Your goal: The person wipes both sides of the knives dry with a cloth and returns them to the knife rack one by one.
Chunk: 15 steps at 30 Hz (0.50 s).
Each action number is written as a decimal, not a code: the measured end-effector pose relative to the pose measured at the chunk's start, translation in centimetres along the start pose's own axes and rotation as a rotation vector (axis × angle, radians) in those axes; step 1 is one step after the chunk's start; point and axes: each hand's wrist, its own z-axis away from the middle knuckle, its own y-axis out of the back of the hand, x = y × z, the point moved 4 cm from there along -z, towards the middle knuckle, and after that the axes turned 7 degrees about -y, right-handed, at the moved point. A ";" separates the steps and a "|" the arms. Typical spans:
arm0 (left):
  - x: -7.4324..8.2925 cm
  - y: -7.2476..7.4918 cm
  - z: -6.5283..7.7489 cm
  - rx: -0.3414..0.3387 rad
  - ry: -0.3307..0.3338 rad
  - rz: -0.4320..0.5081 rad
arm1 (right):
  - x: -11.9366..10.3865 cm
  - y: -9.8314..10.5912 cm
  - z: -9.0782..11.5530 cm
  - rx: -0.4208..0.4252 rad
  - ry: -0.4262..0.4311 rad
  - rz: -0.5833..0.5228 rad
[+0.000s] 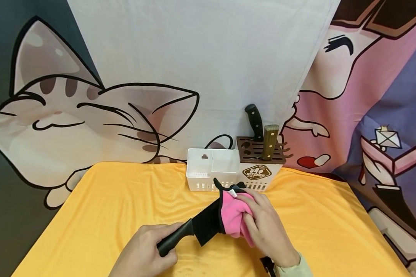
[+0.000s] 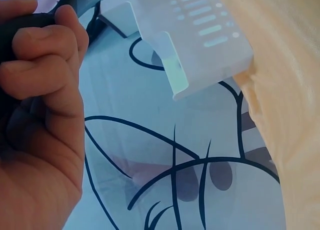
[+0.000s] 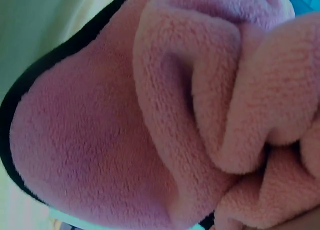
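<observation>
My left hand [image 1: 147, 248] grips the black handle of a cleaver [image 1: 207, 223], its dark broad blade pointing up and to the right. In the left wrist view the fingers of that left hand [image 2: 42, 65] are curled round the handle. A pink fleecy cloth [image 1: 234, 213] with black edging is bunched in my right hand [image 1: 265, 221] and covers the far end of the blade. The right wrist view is mostly filled by the folds of this cloth [image 3: 90, 135]; the blade under it is hidden there.
A white holder [image 1: 213, 181] with a brown slotted top [image 1: 244, 154] stands at the table's back. A black-handled knife [image 1: 254, 121] and a wooden-handled one [image 1: 270, 142] stand in its slots. Yellow cloth [image 1: 124, 196] covers the table; a printed curtain [image 1: 208, 57] hangs behind.
</observation>
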 end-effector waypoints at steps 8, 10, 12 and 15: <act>-0.1 0.2 0.0 0.029 -0.008 0.032 | 1.1 0.7 -0.3 0.071 -0.139 -0.002; -0.2 0.3 0.0 0.032 0.010 0.041 | 1.2 0.7 -0.3 0.072 -0.142 0.004; -0.2 0.4 0.0 0.035 0.029 0.048 | 1.1 0.7 -0.3 0.068 -0.124 0.008; -0.2 0.4 0.0 0.041 0.048 0.049 | 0.9 0.7 -0.3 0.064 -0.075 0.013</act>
